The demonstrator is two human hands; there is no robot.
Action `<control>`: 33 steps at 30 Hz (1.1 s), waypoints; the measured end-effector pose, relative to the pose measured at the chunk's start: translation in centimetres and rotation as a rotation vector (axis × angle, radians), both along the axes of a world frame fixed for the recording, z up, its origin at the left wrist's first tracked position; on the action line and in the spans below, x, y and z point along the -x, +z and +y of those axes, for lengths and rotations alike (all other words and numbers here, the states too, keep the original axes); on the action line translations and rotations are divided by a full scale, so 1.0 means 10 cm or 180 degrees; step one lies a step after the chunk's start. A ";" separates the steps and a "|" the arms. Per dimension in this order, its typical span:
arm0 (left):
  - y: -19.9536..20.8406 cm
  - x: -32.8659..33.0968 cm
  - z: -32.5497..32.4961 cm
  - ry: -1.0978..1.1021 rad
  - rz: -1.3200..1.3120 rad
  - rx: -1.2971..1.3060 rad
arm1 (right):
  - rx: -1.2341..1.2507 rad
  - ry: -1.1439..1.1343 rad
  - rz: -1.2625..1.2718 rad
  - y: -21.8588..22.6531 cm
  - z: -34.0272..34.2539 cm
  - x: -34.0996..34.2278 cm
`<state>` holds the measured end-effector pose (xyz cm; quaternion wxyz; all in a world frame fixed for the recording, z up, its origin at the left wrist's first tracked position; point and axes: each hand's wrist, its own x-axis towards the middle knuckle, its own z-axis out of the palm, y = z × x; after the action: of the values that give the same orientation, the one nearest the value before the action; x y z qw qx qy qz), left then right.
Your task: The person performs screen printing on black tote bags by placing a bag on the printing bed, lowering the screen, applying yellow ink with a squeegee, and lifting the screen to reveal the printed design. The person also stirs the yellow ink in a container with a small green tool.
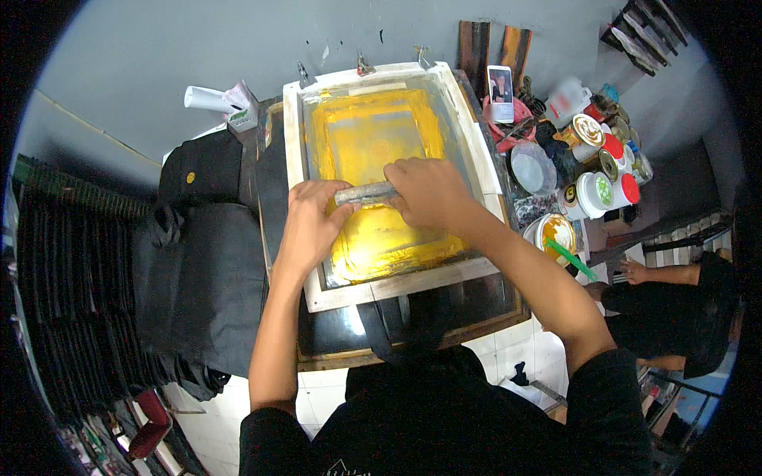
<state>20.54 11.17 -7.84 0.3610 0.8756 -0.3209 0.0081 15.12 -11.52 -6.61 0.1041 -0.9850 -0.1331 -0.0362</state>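
A screen-printing frame [298, 151] with pale wooden edges lies before me, its mesh coated with yellow ink [373, 246]. Across the middle of the mesh is a squeegee [367, 193], its grey-stained handle running from hand to hand. My left hand [313, 218] grips its left end, thumb on the near side. Around the right end my right hand [425, 190] is closed, knuckles up. The squeegee's blade is hidden under the handle and fingers. A black fabric piece with a strap [377, 329] shows under the frame's near edge.
Clamps [363, 63] stand at the frame's far edge. On the right are an ink tub [556, 232] with a green stick, several paint cans and a propped phone [500, 94]. Black bags [198, 274] are piled left. Another person [667, 309] is at the far right.
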 end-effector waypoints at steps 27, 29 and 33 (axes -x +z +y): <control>0.09 1.26 0.16 0.0268 -0.2033 0.0475 | 0.0010 0.0076 -0.2926 1.54 -0.11 0.37; -0.17 1.25 -0.30 -0.0691 -0.0946 0.0164 | -0.0083 -0.0054 -0.2368 1.89 -0.20 0.15; -0.51 1.16 -0.66 -0.1144 -0.0919 -0.0436 | -0.0189 -0.0055 -0.2651 2.24 -0.27 -0.14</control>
<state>8.93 4.62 -12.93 0.2467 0.8167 -0.5196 0.0470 16.48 -14.17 15.79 0.0694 -0.8838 -0.1544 -0.4361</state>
